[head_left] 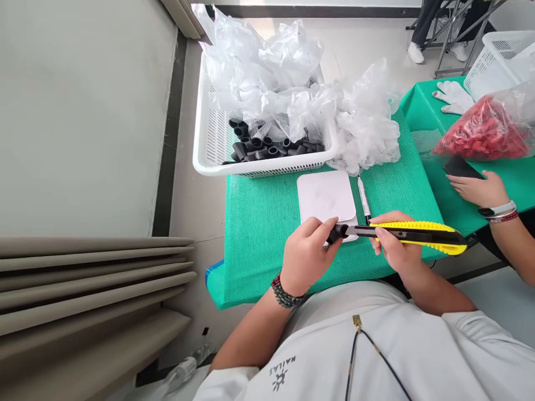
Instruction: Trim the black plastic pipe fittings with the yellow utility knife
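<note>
My left hand (308, 253) is closed on a short black pipe fitting (336, 234), its open end turned to the right. In my right hand (395, 245) is a yellow and black utility knife (422, 234). The knife's blade end points left and meets the rim of the fitting; whether it cuts in, I cannot tell. Below and behind the fitting lies a flat white square device (326, 195), like a small scale, with dark specks on it. A white marker (363, 197) with a black cap lies just right of it.
A white basket (267, 169) at the back holds black fittings (257, 146) and clear plastic bags (267, 72). More bags (368, 122) lie beside it on the green cloth (259, 234). To the right are a co-worker's hand (480, 189), a bag of red pieces (487, 131) and a glove (455, 97).
</note>
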Available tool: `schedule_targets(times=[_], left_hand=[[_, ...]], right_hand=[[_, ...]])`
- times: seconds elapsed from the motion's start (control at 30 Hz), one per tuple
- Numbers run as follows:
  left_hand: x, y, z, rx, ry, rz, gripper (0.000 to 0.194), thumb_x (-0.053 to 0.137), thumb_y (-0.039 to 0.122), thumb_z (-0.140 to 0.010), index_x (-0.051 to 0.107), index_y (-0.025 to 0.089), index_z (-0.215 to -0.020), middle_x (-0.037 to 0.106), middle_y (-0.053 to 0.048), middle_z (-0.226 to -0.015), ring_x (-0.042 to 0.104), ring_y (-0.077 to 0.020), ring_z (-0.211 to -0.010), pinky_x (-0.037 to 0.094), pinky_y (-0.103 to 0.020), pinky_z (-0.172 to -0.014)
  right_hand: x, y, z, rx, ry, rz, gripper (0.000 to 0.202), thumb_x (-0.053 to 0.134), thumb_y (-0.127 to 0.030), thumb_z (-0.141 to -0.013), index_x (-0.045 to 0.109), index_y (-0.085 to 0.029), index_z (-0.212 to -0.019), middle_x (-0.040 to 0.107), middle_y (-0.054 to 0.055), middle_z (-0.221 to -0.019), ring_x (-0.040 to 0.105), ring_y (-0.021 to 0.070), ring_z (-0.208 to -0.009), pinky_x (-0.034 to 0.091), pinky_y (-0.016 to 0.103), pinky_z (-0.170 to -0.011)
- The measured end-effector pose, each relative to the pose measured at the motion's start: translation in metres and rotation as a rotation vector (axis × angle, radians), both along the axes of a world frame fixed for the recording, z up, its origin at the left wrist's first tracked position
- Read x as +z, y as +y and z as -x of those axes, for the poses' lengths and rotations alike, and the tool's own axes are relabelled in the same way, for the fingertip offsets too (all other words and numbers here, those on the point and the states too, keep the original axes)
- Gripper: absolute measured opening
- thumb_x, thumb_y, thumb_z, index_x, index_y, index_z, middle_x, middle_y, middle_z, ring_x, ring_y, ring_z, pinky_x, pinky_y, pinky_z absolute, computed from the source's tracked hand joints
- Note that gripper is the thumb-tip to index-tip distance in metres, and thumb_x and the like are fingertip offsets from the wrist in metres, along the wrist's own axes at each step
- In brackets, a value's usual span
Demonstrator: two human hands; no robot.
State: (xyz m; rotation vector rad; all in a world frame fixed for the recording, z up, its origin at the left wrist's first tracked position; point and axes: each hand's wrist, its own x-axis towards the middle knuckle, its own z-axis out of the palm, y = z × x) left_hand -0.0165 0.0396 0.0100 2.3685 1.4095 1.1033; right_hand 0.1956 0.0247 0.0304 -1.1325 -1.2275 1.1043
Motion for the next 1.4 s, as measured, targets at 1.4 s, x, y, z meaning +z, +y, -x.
schedule_targets(times=[1.4], left_hand=[[0.006,-0.021,0.005,-0.38,-0.692,0.898,0.068,0.073,0.054,-0.097,0.045,0.02,-0.149,0.06,0.001,-0.087,0.053,-0.0113,-0.068,0.048,-0.023,-0.064]], right_hand=[[-0.004,0.012,-0.008,0.297,0.044,0.095,0.023,0.074,-0.044,-0.09,0.076,-0.021,-0.094,0.062,-0.005,-0.051,0.055,0.01,-0.04,0.044,0.02,-0.04]])
